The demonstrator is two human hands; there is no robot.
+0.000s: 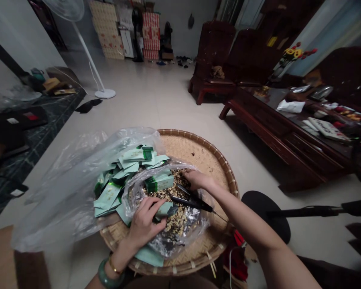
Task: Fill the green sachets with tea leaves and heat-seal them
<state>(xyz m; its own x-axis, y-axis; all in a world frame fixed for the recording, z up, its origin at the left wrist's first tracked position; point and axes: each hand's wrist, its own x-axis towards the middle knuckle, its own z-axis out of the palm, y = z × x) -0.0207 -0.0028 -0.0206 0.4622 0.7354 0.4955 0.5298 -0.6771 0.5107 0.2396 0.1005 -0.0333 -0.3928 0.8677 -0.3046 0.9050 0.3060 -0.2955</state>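
My left hand (146, 220), with a green bangle on its wrist, holds a small pale-green packet (166, 209) between thumb and fingers. Beneath it an opened clear plastic bag (195, 228) contains loose dark and yellowish dried bits (180, 218). My right hand (195, 179) reaches to the far side of these bits, its fingers bent together; whatever they grip is hidden. Black-handled scissors (195, 200) lie across the bag, just below my right hand. Another green packet (161, 182) rests on the bits, and a pile of green packets (132, 160) sits at the left.
Everything lies on a round woven bamboo tray (212, 154). A large clear plastic sheet (78, 192) hangs over its left side. A black round stand base (266, 216) is on the right. Farther off are a dark wooden table (276, 136) and a white fan (105, 93).
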